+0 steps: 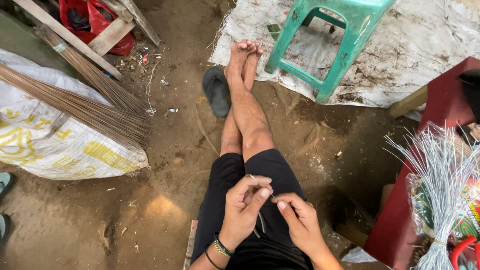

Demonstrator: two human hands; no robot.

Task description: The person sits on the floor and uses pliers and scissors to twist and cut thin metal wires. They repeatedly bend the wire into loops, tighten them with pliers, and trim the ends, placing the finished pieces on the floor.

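Down over the lap, left hand (243, 205) and right hand (299, 223) both pinch a thin wire (260, 220); wire bundle (440, 185) at three o'clock

Two bare hands meet over the lap, the left hand (243, 205) and the right hand (298, 220), sharing one thin bent grey wire (260, 220). Ahead of them lie one dark rubber sandal (216, 91) and one green plastic stool (334, 40). Left of them lie two bundles of brown broom sticks (85, 95); right, one bundle of pale wires (440, 190).
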